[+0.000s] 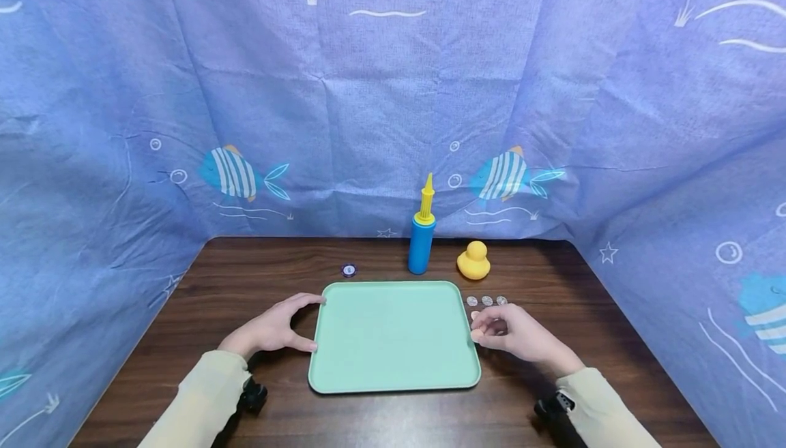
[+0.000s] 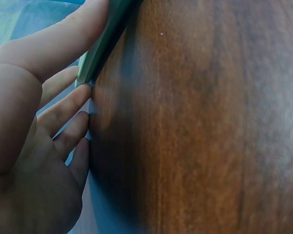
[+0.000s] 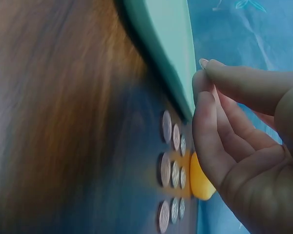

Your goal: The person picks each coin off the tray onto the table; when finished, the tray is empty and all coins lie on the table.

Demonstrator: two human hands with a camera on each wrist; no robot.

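A pale green rectangular tray [image 1: 393,383] lies on the wooden table. At its left edge my left hand [image 1: 276,325] spreads thumb and fingers apart, their tips touching the rim. Just past the tray's right edge, my right hand [image 1: 512,332] pinches a small coppery coin [image 1: 476,335] between thumb and fingertips, raised above the table. The right wrist view shows several coins below the hand, in neat rows beside the tray, some coppery [image 3: 164,169] and some silver [image 3: 175,174]. From the head view, the hand hides most of them; the far silver row [image 1: 487,301] shows.
Behind the tray stands a blue hand pump [image 1: 420,247] with a yellow nozzle. A yellow rubber duck [image 1: 474,261] sits to its right, and a dark-rimmed round chip [image 1: 348,270] lies to its left. Blue fish-patterned cloth [image 1: 381,114] hangs around the table.
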